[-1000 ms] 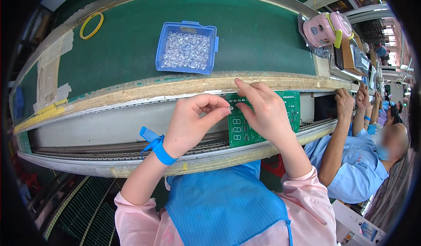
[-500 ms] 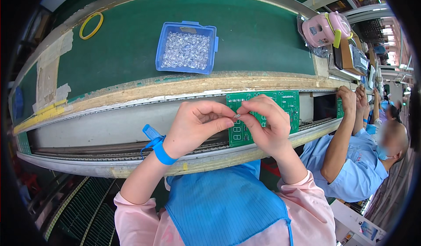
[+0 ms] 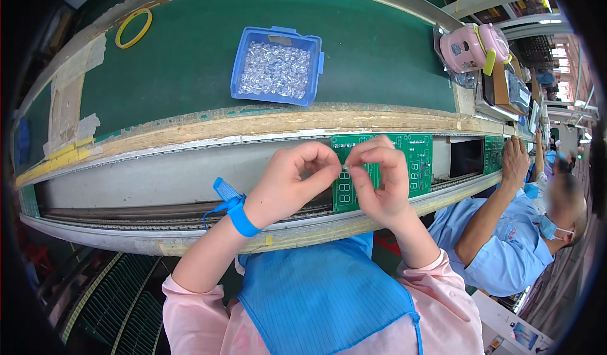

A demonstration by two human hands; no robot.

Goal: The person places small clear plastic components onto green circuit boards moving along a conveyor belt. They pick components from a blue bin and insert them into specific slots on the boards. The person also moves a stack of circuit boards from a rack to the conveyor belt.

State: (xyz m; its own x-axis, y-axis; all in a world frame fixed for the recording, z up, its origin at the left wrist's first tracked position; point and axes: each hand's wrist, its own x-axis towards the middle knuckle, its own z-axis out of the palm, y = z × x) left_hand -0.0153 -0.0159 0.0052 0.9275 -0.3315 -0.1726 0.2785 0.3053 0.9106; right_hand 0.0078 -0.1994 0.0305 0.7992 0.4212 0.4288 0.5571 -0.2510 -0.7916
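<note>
My left hand (image 3: 284,179) and my right hand (image 3: 384,184) meet fingertip to fingertip over a green circuit board (image 3: 418,159). Between the pinched thumbs and forefingers is a small, clear, shiny part (image 3: 345,167), too small to name exactly. Both hands are closed on it, just above the board's left side. White digit displays show on the board, which sits in the conveyor track; my right hand hides part of it. Around my left wrist is a blue strap (image 3: 241,220).
Beyond the wooden ledge (image 3: 208,126), a blue bin (image 3: 278,100) of small clear parts stands on a green mat. A yellow tape ring (image 3: 118,41) lies far left, a pink container (image 3: 458,50) far right. Another board (image 3: 493,156) and a co-worker's hand (image 3: 515,159) are at right.
My hands stay together, with the small part turned slightly between the fingertips. At right, the co-worker's hands have shifted, and more of the second board shows. The view has moved slightly.
</note>
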